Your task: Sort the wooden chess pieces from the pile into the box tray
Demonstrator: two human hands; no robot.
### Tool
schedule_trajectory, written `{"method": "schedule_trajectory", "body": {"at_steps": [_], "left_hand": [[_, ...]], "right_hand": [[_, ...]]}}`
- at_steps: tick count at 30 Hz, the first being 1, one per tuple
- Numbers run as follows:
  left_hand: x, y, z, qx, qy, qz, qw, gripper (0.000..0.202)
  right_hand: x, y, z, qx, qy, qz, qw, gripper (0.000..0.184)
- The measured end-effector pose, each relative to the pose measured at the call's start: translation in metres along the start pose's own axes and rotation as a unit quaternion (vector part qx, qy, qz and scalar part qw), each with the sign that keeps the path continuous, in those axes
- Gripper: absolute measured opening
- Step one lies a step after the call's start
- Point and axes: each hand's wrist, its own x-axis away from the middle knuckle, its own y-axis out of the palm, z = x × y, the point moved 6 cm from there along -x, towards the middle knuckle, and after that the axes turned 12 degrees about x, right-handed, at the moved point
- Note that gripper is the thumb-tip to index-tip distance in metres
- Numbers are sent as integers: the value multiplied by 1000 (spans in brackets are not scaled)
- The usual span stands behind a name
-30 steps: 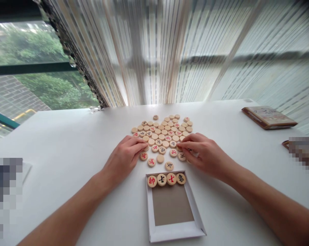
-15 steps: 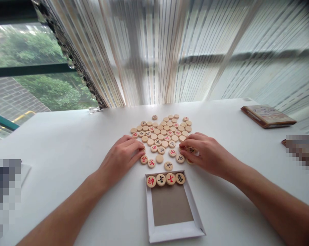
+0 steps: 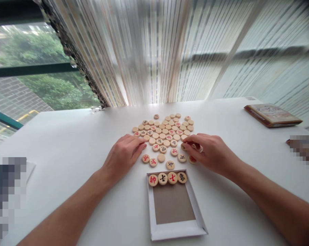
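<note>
Wooden Chinese chess pieces (image 3: 164, 136) lie in a loose cluster on the white table, some showing red or black characters, others blank side up. At the cluster's left edge, my left hand (image 3: 125, 150) has its thumb and fingers closed on a piece (image 3: 144, 146), mostly covered by the fingertips. Opposite it, my right hand (image 3: 209, 148) pinches a piece with a dark character (image 3: 183, 146) between thumb and index finger. A red-character piece (image 3: 192, 159) lies under that hand. Nearer me, a shallow white box (image 3: 178, 231) holds a row of several character-up pieces along its far end.
A brown-edged flat box (image 3: 273, 115) lies at the table's back right, with a partly blurred brown object (image 3: 295, 147) nearer. Something pixelated sits at the left edge. String curtains (image 3: 157, 51) and a window stand behind the table (image 3: 75, 136).
The view has shifted slightly. My right hand's fingertips have parted a little, showing a dark-character piece, and a red-character piece shows beneath. My left hand stays at its piece.
</note>
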Motion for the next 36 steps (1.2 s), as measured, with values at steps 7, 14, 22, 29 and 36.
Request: {"method": "schedule_trajectory", "body": {"at_steps": [7, 14, 22, 29, 36], "left_hand": [[0, 2, -5, 10, -20, 17, 1000, 24], [1, 5, -10, 7, -30, 18, 999, 23], [4, -12, -13, 5, -77, 46, 996, 27], [10, -33, -23, 8, -165, 86, 983, 23], [10, -24, -24, 26, -174, 65, 982, 21]], "right_hand": [[-2, 0, 1, -45, 33, 16, 998, 19], [-2, -3, 6, -46, 41, 34, 998, 18], [-5, -14, 32, -12, 120, 17, 993, 15], [-3, -2, 37, -18, 139, -50, 989, 19], [-3, -2, 34, 17, 124, -49, 991, 21]]}}
